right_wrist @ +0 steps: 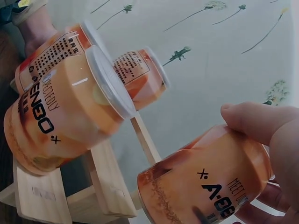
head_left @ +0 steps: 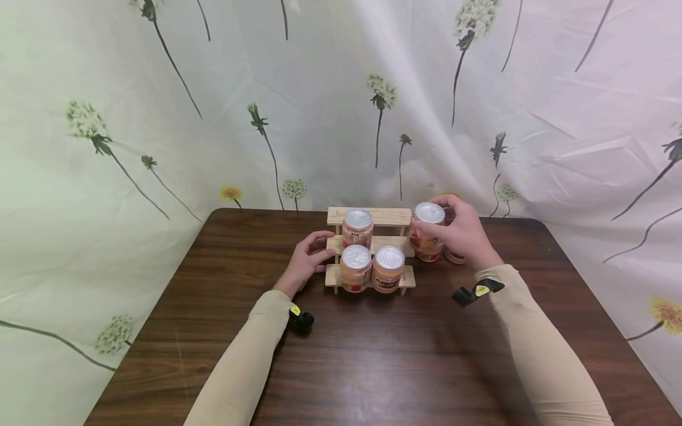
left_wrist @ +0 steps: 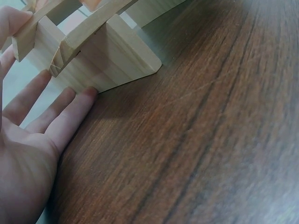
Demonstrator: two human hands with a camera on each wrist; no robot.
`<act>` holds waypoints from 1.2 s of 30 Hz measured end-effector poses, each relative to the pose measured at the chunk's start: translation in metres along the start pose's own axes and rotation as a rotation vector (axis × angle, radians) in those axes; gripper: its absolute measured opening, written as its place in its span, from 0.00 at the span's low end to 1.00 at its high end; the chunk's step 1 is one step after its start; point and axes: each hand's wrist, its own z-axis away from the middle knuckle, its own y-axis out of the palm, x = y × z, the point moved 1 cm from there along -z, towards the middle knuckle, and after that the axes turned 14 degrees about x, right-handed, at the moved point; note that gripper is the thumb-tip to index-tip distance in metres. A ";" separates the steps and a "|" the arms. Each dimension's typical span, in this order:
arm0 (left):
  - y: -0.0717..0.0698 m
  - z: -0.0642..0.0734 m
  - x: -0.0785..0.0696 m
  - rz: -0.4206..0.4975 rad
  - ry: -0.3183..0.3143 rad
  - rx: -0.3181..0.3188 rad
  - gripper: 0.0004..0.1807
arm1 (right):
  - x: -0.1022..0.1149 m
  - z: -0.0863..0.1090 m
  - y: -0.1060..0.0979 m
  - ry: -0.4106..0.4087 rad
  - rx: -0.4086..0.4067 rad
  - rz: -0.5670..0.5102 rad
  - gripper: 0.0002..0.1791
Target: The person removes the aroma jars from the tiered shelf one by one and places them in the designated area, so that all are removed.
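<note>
Orange jar [head_left: 427, 248] is pinched in the right hand [head_left: 466, 232], beside the rack [head_left: 391, 217] the spread left hand [head_left: 306, 258] touches.

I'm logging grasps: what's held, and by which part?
The right hand grips an orange cylindrical plastic jar near its top; the left hand touches a stepped tan wooden rack.

Indoors, a curtained-off nook: dark wood-grain desk [head_left: 351, 361], wrinkled dandelion-print sheet [head_left: 325, 118] right behind; home or studio, can't tell!
</note>
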 end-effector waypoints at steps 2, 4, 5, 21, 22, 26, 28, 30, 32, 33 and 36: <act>0.000 0.000 0.000 0.003 0.000 -0.001 0.25 | -0.001 0.001 -0.002 0.005 -0.011 -0.003 0.32; 0.000 -0.001 0.000 0.010 0.002 -0.001 0.24 | -0.003 0.003 -0.003 0.010 -0.024 0.001 0.31; 0.000 -0.001 0.000 0.013 0.002 -0.001 0.24 | -0.005 0.004 -0.004 0.014 -0.031 0.006 0.31; -0.001 0.000 0.001 0.022 0.007 0.001 0.23 | -0.020 0.027 -0.016 0.059 -0.029 0.055 0.33; -0.001 0.000 0.001 0.020 0.005 0.000 0.23 | -0.021 0.029 -0.016 0.060 -0.029 0.063 0.33; -0.001 0.000 0.001 0.016 0.005 0.002 0.24 | -0.027 0.033 -0.014 0.066 -0.027 0.104 0.32; -0.001 0.000 0.002 0.014 0.008 0.003 0.24 | -0.030 0.035 -0.013 0.067 -0.024 0.111 0.32; -0.001 0.000 0.002 0.014 0.009 0.004 0.24 | -0.033 0.037 -0.011 0.070 -0.017 0.111 0.31; -0.001 0.000 0.002 0.015 0.009 0.005 0.24 | -0.035 0.039 -0.009 0.071 -0.012 0.110 0.31; -0.001 0.000 0.002 0.014 0.009 0.005 0.24 | -0.037 0.040 -0.008 0.072 -0.011 0.113 0.30; -0.001 0.000 0.001 0.006 0.012 0.003 0.23 | -0.040 0.042 -0.005 0.069 -0.002 0.117 0.30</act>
